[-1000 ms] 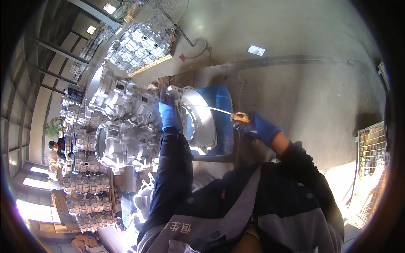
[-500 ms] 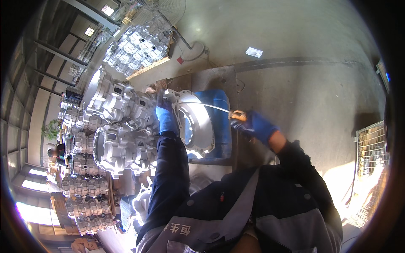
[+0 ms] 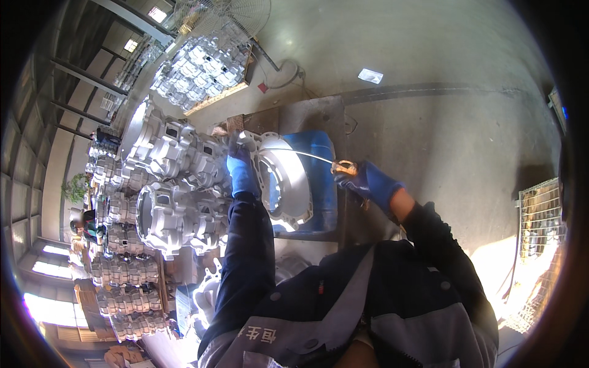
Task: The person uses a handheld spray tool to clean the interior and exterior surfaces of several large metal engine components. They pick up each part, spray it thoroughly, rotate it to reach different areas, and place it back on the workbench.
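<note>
A silver ring-shaped metal casting (image 3: 293,178) stands on the workbench, leaning against a blue plastic drum (image 3: 323,184). My left hand (image 3: 240,162), in a blue glove with dark fingers, is closed over the casting's upper left rim; its fingertips are partly hidden. In my gloved right hand (image 3: 367,182), out to the right of the drum, the fingers wrap around the orange-brown handle (image 3: 345,167) of a long thin rod-like tool. Its pale, slightly bowed rod (image 3: 304,153) reaches left across the casting's opening toward the rim near my left hand. The tip cannot be made out.
Several large silver housings (image 3: 175,211) crowd my left side. A rusty block (image 3: 235,122) sits at the bench's far edge. Beyond stand a pallet of castings (image 3: 199,70) and a fan (image 3: 236,15). A wire cage (image 3: 540,233) is at right. Another person (image 3: 86,224) is far left.
My right hand and the tool's handle have shifted very slightly, and the rod looks a little thinner and more bowed. My left hand and the casting stay in place.
</note>
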{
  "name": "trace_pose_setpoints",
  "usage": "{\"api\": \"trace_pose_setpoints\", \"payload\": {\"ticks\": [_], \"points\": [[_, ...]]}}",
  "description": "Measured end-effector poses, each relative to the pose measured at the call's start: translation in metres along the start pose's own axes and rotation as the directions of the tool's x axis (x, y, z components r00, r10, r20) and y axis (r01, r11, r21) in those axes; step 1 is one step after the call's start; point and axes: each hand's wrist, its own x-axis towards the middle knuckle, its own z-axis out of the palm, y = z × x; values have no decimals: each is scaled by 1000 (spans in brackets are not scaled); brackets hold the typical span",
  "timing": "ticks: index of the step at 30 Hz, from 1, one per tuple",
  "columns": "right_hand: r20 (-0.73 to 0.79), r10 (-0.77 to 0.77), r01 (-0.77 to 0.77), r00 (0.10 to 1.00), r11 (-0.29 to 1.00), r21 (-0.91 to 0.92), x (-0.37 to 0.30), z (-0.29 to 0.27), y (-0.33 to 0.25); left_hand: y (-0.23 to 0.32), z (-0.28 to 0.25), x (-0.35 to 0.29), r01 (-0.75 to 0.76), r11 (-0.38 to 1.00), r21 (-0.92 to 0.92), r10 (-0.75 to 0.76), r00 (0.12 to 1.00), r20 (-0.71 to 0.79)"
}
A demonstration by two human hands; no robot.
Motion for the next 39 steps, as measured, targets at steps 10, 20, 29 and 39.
{"api": "trace_pose_setpoints", "payload": {"ticks": [10,20,29,39], "points": [[-85,-74,68,994,995,-67,11,-10,17,13,20,-7,11,1000,-12,-11,999,44],[-120,-150,109,981,948,-298,44,-3,8,6,7,-6,-127,991,45,127,992,15],[-193,32,-67,981,982,-176,57,-6,11,-12,-6,-3,-37,992,-124,36,999,-14],[-224,283,-293,933,956,-13,70,-8,13,31,1,-26,-71,996,49,73,996,-45]]}}
